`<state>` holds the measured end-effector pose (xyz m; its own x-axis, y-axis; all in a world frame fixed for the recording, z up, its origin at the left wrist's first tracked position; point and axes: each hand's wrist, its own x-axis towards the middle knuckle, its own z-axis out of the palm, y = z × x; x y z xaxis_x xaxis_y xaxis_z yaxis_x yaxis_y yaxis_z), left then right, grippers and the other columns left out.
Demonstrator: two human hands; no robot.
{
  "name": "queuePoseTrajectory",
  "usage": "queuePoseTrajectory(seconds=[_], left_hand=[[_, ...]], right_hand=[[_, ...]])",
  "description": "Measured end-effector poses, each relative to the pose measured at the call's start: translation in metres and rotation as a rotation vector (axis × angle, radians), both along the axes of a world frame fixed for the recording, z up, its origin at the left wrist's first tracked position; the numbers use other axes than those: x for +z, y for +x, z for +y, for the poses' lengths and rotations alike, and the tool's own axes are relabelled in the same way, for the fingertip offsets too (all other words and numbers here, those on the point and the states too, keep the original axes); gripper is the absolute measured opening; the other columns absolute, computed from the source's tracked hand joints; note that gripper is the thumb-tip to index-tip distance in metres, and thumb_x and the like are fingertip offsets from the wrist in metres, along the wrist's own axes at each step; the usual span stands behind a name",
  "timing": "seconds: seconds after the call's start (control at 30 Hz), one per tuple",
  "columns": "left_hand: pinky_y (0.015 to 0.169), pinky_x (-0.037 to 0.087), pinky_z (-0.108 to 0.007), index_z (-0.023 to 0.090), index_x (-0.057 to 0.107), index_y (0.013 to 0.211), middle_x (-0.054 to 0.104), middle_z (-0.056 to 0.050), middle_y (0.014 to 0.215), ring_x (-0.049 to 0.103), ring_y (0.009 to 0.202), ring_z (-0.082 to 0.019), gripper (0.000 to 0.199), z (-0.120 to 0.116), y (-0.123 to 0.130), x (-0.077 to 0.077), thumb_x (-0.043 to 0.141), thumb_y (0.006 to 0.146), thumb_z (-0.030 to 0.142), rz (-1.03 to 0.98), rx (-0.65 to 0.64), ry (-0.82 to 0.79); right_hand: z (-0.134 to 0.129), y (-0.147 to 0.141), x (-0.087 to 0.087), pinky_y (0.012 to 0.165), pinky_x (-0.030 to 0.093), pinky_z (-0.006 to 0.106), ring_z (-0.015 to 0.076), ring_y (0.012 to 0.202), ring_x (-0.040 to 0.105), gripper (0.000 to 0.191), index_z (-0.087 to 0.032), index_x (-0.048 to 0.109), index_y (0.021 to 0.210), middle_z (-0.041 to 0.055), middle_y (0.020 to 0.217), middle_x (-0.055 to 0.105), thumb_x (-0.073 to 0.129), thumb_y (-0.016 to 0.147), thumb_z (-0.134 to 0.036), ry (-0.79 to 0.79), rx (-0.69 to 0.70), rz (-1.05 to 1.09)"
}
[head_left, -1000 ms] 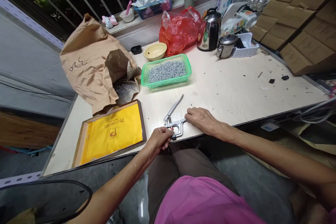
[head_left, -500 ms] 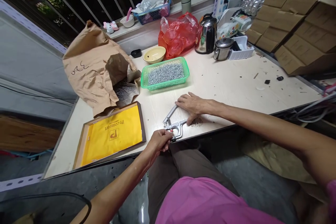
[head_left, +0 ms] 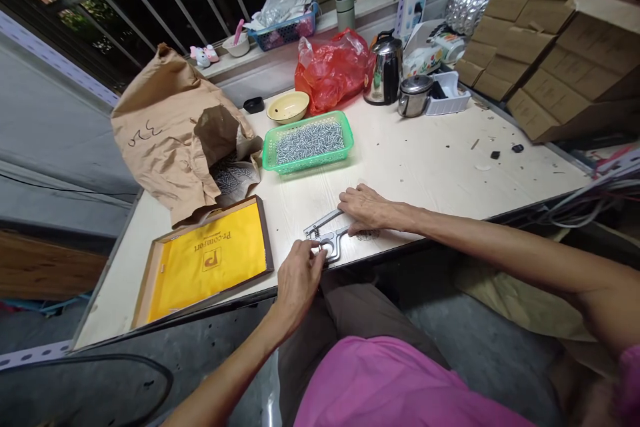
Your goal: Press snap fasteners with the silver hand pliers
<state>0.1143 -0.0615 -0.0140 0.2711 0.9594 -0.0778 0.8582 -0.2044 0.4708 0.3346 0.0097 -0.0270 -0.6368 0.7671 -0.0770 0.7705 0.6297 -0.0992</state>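
Note:
A grey metal hand tool (head_left: 336,243) with two handles and a spring lies near the table's front edge. My right hand (head_left: 367,208) is wrapped round its handles, fingers on the upper one and thumb at the lower one. At the tool's left end, my left hand (head_left: 300,272) pinches at the ring-shaped head; whatever is between the fingertips is too small to name. Behind the tool stands a green basket (head_left: 308,163) filled with small metal pieces (head_left: 310,142).
An open box with a yellow packet (head_left: 213,260) lies at the left, a torn brown paper bag (head_left: 170,140) behind it. Toward the back are a yellow bowl (head_left: 288,107), red plastic bag (head_left: 333,70), kettle (head_left: 385,70) and metal pot (head_left: 415,97). Cardboard boxes (head_left: 565,60) stand right.
The fingers of my right hand have drawn in and the tool's handles are closer together. My left hand has turned and risen over the tool's head. The view has shifted slightly.

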Motion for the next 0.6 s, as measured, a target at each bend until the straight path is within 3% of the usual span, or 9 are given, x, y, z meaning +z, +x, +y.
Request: queuePoseTrajectory(seconds=[0.1,0.23,0.47,0.6], left_hand=[[0.088,0.046,-0.037,0.018,0.055,0.116,0.059,-0.012,0.114,0.054,0.106,-0.025,0.032,0.009,0.011,-0.004,0.052,0.087,0.032,0.097,-0.246,0.198],[0.102,0.038,-0.044,0.014,0.042,0.129,0.044,-0.016,0.137,0.038,0.127,-0.029,0.052,0.036,0.026,-0.018,0.058,0.083,0.029,0.182,-0.415,0.224],[0.091,0.044,-0.040,0.013,0.042,0.128,0.054,-0.014,0.118,0.048,0.109,-0.027,0.055,0.054,0.041,-0.012,0.059,0.080,0.033,0.318,-0.462,0.140],[0.083,0.046,-0.038,0.014,0.050,0.120,0.056,-0.011,0.107,0.050,0.101,-0.026,0.050,0.059,0.048,-0.007,0.062,0.079,0.040,0.392,-0.468,0.125]], right_hand=[[-0.003,-0.002,0.004,0.079,0.031,0.035,0.0246,0.097,0.048,0.044,-0.011,0.061,0.096,0.0109,0.101,0.057,0.071,0.074,-0.048,-0.017,-0.019,-0.017],[-0.006,-0.005,0.005,0.081,0.034,0.036,0.0261,0.102,0.046,0.044,-0.012,0.061,0.101,0.0118,0.106,0.055,0.070,0.074,-0.047,-0.048,-0.067,-0.033],[-0.009,0.001,0.007,0.079,0.040,0.035,0.0278,0.102,0.047,0.060,-0.014,0.056,0.116,0.0133,0.113,0.053,0.074,0.068,-0.044,-0.147,-0.106,-0.048],[-0.010,-0.002,0.013,0.078,0.041,0.033,0.0272,0.100,0.050,0.046,-0.011,0.062,0.104,0.0137,0.106,0.058,0.073,0.071,-0.040,-0.139,-0.115,-0.074]])
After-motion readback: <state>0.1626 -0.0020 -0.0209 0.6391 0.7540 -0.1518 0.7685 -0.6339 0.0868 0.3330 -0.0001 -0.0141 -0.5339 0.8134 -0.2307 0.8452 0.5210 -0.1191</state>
